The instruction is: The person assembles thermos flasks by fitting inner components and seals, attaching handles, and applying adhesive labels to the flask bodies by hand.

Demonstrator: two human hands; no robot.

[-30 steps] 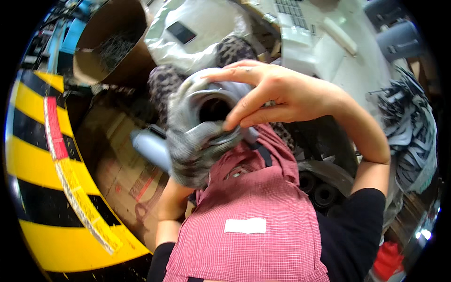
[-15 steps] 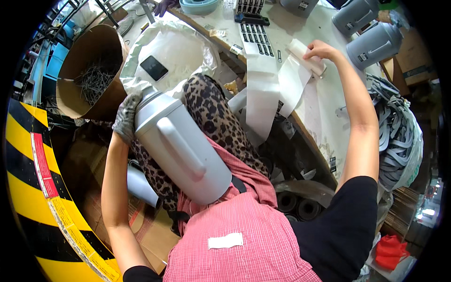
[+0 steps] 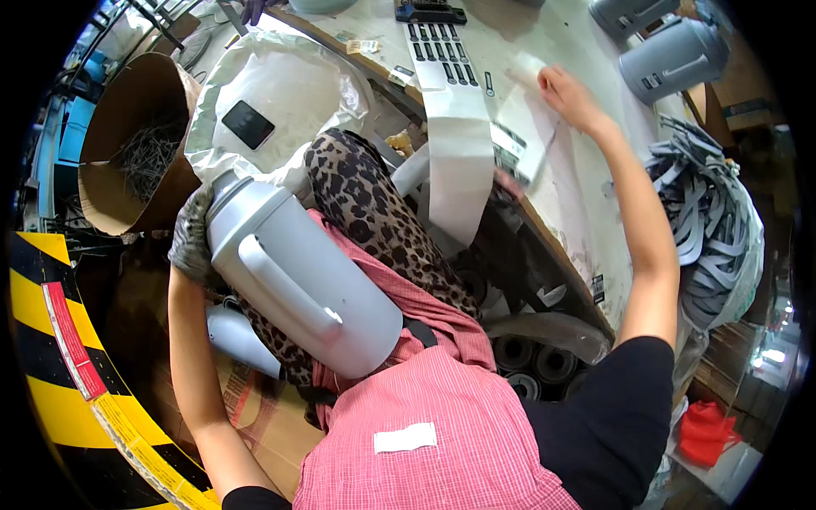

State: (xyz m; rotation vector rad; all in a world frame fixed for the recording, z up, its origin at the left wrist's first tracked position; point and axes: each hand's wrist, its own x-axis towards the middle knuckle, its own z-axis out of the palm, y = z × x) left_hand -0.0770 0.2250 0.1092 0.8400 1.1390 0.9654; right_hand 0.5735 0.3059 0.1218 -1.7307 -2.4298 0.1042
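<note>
A grey thermos jug with a side handle lies tilted across my lap, its neck toward the upper left. My left hand, in a grey glove, is closed round the neck end. Over the table, my bare right hand has its fingers curled together beside a pale paper strip; what they pinch is too small and blurred to make out. Below that hand, a sheet with dark printed labels hangs at the table edge. A white strip of small dark stickers runs from a black holder over the edge.
A phone lies on a plastic-covered round container. Left of it stands a cardboard drum of thin metal pieces. More grey jugs stand on the table. A bag of grey handles is at right, a striped barrier at left.
My right hand has shifted slightly up and left, its fingers more curled; the paper beneath has turned, showing dark printed labels. The view has shifted; my left hand still grips the jug.
</note>
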